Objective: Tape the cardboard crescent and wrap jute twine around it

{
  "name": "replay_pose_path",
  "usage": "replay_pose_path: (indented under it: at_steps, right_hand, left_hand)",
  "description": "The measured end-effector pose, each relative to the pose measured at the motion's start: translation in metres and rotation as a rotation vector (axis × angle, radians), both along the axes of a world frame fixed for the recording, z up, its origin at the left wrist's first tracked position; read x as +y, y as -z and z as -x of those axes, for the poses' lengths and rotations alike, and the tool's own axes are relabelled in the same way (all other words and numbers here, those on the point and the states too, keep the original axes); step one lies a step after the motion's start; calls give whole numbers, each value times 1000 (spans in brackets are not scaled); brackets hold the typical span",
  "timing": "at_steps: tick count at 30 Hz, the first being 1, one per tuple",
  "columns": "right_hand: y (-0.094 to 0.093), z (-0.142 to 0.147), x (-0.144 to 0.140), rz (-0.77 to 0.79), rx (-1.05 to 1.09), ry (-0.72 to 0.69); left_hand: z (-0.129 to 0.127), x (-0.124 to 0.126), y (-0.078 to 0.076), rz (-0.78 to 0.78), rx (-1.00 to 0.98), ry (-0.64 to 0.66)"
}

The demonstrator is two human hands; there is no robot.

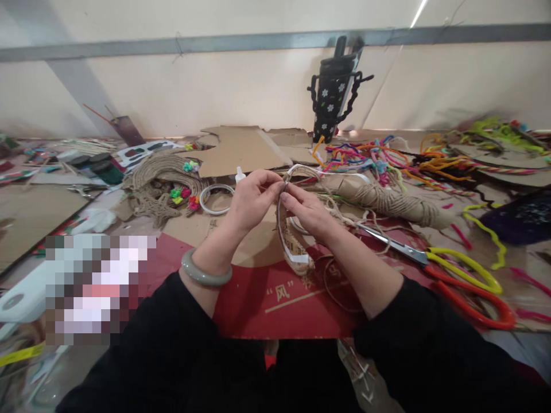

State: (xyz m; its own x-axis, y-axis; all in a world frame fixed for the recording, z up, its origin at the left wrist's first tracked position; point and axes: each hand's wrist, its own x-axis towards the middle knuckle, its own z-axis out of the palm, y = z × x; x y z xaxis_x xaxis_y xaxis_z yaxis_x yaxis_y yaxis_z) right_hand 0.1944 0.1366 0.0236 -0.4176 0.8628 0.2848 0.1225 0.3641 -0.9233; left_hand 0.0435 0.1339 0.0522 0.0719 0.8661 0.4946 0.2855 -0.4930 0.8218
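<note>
My left hand (255, 198) and my right hand (309, 212) meet in front of me, fingertips pinched together. Between them is a curved cardboard strip (293, 244), with white edging and brown twine along it. One end hangs down over the red cardboard (258, 310), and the other part arches up behind my right fingers. The exact spot under my fingertips is hidden. A white ring (206, 202) lies just left of my left hand. Loose twine (365, 221) and a twine-wrapped tube (390, 201) are beyond my right hand.
Large scissors (413, 255) with yellow and red handles lie at the right. Colourful pipe cleaners (379, 155) are heaped behind them. A black flowered tumbler (330, 103) stands at the back. Left are a twine-covered arch (161, 169), a twine starfish (155, 209) and dark paint jars (105, 169).
</note>
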Motion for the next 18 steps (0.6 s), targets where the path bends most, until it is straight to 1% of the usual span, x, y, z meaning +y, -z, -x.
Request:
replay_pose_path:
  at_steps: [5, 10, 14, 18]
  right_hand:
    - [1, 1, 1, -44, -57, 22]
    - [3, 2, 1, -47, -60, 47]
    - [2, 3, -1, -22, -14, 31]
    - [0, 3, -5, 61, 84, -12]
  left_hand:
    - [2, 1, 2, -52, 85, -10]
    - [1, 0, 3, -110, 110, -32]
    - [1, -1, 1, -96, 69, -39]
    - [1, -3, -1, -80, -2, -6]
